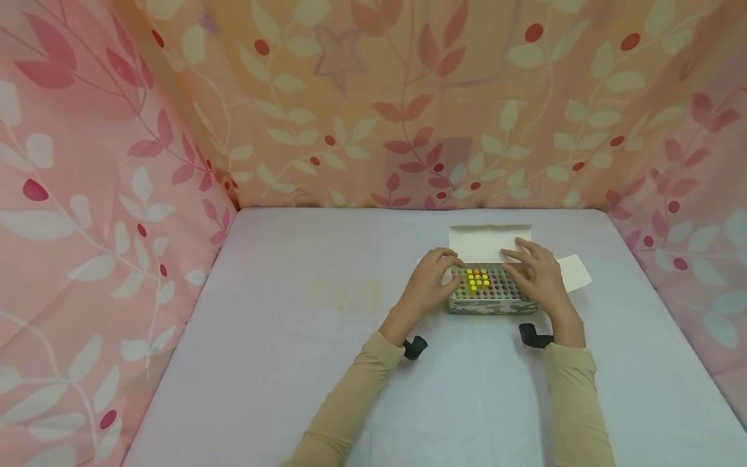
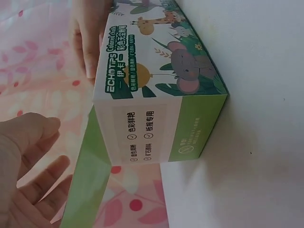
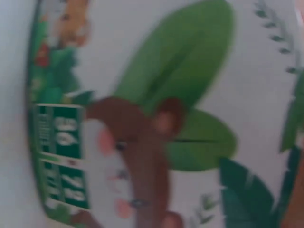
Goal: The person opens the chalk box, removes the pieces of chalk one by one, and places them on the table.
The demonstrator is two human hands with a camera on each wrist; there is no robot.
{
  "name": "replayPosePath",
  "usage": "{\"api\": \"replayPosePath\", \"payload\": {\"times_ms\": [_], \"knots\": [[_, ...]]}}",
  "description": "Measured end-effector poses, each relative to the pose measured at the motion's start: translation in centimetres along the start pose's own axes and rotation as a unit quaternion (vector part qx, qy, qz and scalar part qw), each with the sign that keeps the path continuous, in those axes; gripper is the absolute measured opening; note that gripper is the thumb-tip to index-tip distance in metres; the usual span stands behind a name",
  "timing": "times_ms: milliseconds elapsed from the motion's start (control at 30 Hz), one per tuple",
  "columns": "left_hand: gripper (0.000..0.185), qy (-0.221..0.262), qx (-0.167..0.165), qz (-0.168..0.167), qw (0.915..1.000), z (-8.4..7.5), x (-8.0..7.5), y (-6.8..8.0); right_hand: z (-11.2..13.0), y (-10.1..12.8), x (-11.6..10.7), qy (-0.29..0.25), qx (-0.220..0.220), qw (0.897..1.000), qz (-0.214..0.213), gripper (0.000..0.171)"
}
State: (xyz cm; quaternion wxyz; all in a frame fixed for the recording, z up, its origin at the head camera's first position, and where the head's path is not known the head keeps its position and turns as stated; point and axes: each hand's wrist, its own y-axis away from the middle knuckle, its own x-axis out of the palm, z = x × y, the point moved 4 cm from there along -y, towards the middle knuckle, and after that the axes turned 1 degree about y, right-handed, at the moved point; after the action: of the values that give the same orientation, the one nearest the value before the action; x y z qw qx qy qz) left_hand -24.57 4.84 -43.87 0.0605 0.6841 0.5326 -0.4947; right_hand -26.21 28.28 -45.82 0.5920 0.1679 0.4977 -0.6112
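Observation:
A printed box of coloured chalk (image 1: 489,307) lies on the table with its top open. Inside, a grid of round holes shows, and a small cluster of yellow chalks (image 1: 478,279) stands left of the middle. My left hand (image 1: 428,279) is at the box's left end, fingers loosely bent over the rim. In the left wrist view that hand (image 2: 33,175) hangs beside the green side flap (image 2: 88,175), holding nothing. My right hand (image 1: 539,272) hovers over the right end, fingers spread and covering some holes. The right wrist view shows only the box's printed side (image 3: 156,123), blurred.
A white lid flap (image 1: 490,241) stands up behind the box, and another side flap (image 1: 574,272) sticks out to the right. Black wrist cameras (image 1: 415,347) sit under both wrists. The white table (image 1: 280,363) ends at patterned curtains (image 1: 327,130) on three sides.

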Motion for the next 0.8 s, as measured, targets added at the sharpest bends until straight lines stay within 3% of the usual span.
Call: {"api": "replayPosePath", "payload": {"times_ms": [300,533,800], "knots": [[0.019,-0.062,0.002,0.071,0.9956,-0.3,1.4,-1.2,-0.4,0.8,0.9,0.001,0.006,1.0,0.022,0.039],[0.016,-0.064,0.023,0.076,0.9948,-0.4,2.5,-2.2,-0.5,0.8,0.8,0.005,0.01,0.999,0.038,0.039],[0.017,-0.055,0.014,0.101,0.9933,0.5,4.4,-3.4,-1.0,0.9,1.2,0.001,0.031,0.998,0.052,0.041]]}}
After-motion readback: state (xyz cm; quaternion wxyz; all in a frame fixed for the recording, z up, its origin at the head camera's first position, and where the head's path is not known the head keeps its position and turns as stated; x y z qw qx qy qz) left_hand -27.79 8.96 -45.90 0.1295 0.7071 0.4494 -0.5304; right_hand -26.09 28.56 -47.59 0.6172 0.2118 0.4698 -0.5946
